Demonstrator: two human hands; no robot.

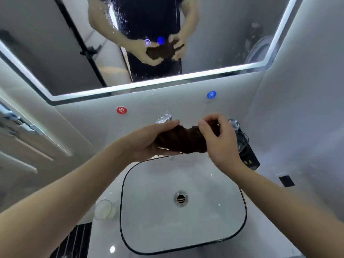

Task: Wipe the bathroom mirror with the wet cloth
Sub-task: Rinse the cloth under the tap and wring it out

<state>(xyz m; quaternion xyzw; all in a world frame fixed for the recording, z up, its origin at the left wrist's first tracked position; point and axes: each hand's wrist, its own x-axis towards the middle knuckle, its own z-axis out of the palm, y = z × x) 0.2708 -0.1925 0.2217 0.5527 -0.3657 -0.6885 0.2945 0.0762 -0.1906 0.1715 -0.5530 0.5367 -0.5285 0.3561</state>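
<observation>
A dark brown cloth (181, 139), twisted into a thick roll, is held over the white sink (149, 229). My left hand (149, 141) grips its left end. My right hand (217, 138) grips its right end, fingers curled over the top. The bathroom mirror (214, 34) with a lit edge hangs on the wall above. Water drops and streaks cover its middle part, and it reflects both hands with the cloth.
A chrome tap (164, 117) stands behind the cloth, between a red hot label (121, 110) and a blue cold label (211, 94). Clear glasses (240, 136) sit on a black tray at the right. A glass (103, 209) stands left of the sink. Shelf rails run along the left wall.
</observation>
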